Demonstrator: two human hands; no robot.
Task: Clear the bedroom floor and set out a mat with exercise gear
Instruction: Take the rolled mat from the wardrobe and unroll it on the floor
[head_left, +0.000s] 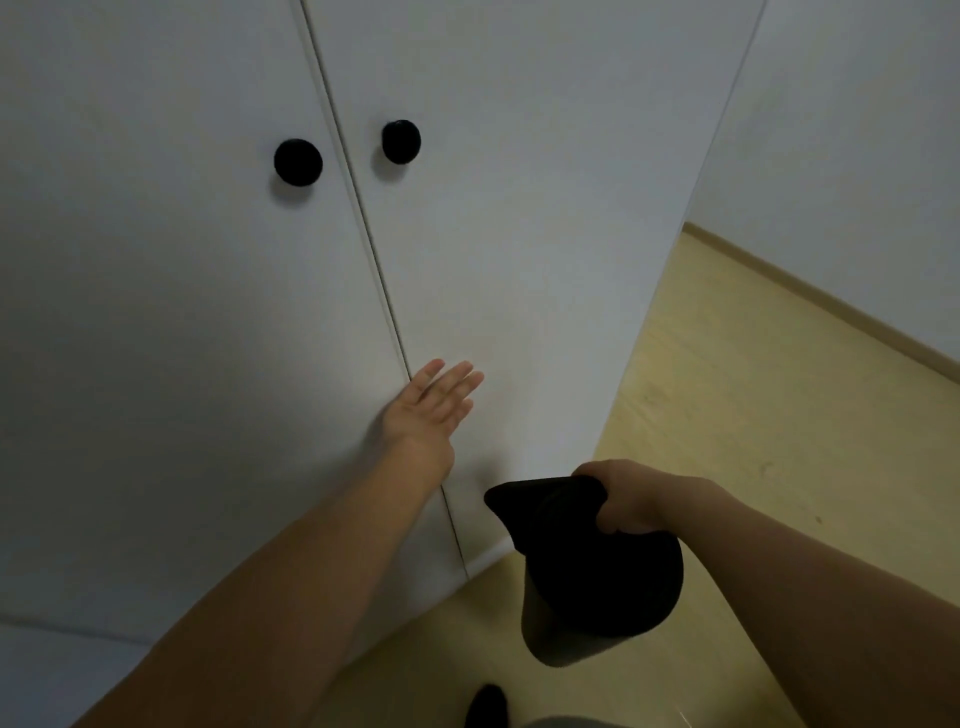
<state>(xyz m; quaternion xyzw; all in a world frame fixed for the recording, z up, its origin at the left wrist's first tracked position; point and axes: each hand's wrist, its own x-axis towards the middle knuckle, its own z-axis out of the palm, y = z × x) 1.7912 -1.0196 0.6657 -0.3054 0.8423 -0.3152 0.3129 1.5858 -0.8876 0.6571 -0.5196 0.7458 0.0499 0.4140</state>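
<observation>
My right hand (631, 499) grips the top edge of a rolled-up black mat (597, 582), which hangs end-down over the floor. My left hand (431, 410) is flat, with fingers spread, against the right door (519, 234) of a white wardrobe, just right of the seam between the two doors. Both doors are closed. Each door has a round black knob: the left knob (298, 162) and the right knob (401, 141).
Pale yellow wood-look floor (753, 415) runs to the right of the wardrobe, bordered by a white wall with a tan skirting board (831, 306). A dark foot (485, 704) shows at the bottom edge. A white surface (52, 670) sits at the lower left.
</observation>
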